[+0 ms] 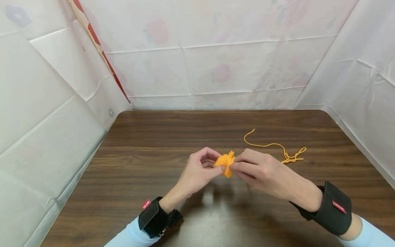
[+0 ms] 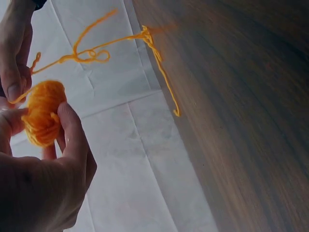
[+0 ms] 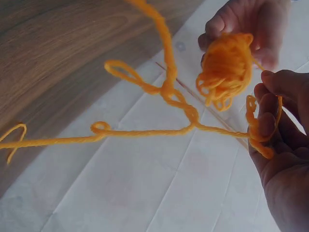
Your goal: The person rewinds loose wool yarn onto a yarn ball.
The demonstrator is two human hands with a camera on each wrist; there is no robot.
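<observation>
A small bundle of orange yarn [image 1: 225, 163] is held just above the middle of the brown table [image 1: 172, 137]. My left hand [image 1: 200, 169] pinches the yarn bundle [image 2: 42, 118] between thumb and fingers. My right hand [image 1: 256, 169] meets it from the right and pinches the yarn strand [image 3: 263, 140] that comes off the yarn bundle [image 3: 226, 67]. A loose yarn tail [image 1: 277, 147] runs from the hands and lies in curls on the table to the right. The same yarn tail [image 2: 120, 46] shows in the left wrist view, and its loops [image 3: 145, 96] in the right wrist view.
White creased sheeting [image 1: 216, 68] walls the table at the back and on both sides. A red and cream strip [image 1: 98, 48] runs down the back left corner. Both wrists wear black straps [image 1: 334, 209].
</observation>
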